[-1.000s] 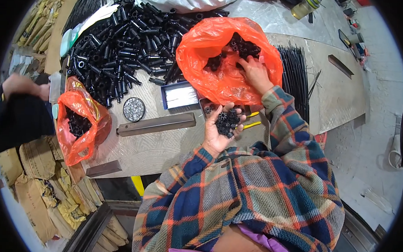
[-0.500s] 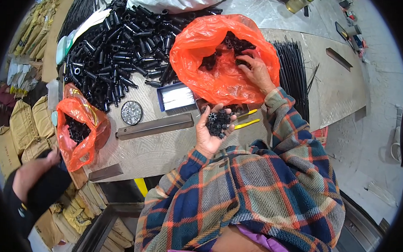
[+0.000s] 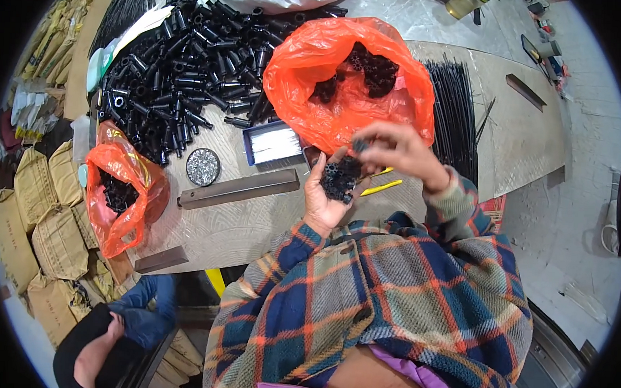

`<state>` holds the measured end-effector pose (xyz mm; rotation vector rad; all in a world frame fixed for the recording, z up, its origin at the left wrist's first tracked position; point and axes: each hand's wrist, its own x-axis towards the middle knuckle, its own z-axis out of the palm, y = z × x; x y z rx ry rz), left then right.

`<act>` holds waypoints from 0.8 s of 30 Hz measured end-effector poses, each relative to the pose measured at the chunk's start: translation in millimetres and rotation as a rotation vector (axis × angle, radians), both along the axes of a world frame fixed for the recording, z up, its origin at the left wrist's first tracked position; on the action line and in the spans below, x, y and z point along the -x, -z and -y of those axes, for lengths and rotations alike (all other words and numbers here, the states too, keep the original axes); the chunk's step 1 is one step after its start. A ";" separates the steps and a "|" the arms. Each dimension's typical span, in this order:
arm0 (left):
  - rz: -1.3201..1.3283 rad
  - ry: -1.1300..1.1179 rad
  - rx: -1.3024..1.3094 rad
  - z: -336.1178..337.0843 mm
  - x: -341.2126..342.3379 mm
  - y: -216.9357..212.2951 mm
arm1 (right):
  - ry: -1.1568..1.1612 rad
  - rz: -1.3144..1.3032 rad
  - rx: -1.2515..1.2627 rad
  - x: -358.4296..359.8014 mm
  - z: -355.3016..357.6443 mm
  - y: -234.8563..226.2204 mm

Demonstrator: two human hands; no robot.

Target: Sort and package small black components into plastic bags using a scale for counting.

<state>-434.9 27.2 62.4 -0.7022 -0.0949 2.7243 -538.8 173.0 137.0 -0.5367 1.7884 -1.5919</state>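
Note:
My left hand (image 3: 322, 202), palm up and fingers curled, cups a heap of small black gear-like plastic parts (image 3: 340, 180). Just above and to its right, my right hand (image 3: 401, 155) is slightly blurred, its thumb and fingers pinching a small dark part (image 3: 360, 146). Beyond both hands a large orange-red plastic bag (image 3: 293, 91) lies wide open. Clusters of black parts (image 3: 380, 73) rest inside it. Yellow-handled pliers or a similar tool (image 3: 380, 188) lie partly hidden beside my left hand.
Black tubular pieces (image 3: 212, 67) are piled at the back left. A smaller orange-red bag (image 3: 135, 219) holds black parts. A blue box of white sticks (image 3: 274, 146), a round tin (image 3: 203, 167), a metal bar (image 3: 239, 189) and black rods (image 3: 457, 117) surround my hands. Another person's arm (image 3: 96, 357) is at lower left.
My right hand has come out of the large bag, moving toward me and over beside my left hand, with a small dark part pinched. The other person's arm has shifted down and right.

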 end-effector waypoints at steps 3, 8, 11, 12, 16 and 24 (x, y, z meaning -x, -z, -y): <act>0.029 -0.003 0.073 6.4 4.6 -5.3 | -0.147 -0.586 -0.168 -26.2 15.0 -0.9; -0.076 0.020 0.361 15.4 21.2 3.5 | -0.163 -0.740 -0.428 -35.3 8.9 18.0; -0.065 0.005 0.591 11.6 29.9 5.2 | -0.226 -0.803 -0.563 -33.9 5.6 29.6; -0.099 -0.018 0.720 10.5 31.9 6.2 | -0.224 -0.805 -0.563 -32.7 4.3 36.4; -0.220 -0.021 1.145 6.8 33.5 14.2 | -0.239 -0.869 -0.558 -25.5 -1.5 41.6; -0.529 0.093 1.916 -3.7 23.6 7.6 | 0.118 -0.998 -0.699 73.1 -23.2 92.1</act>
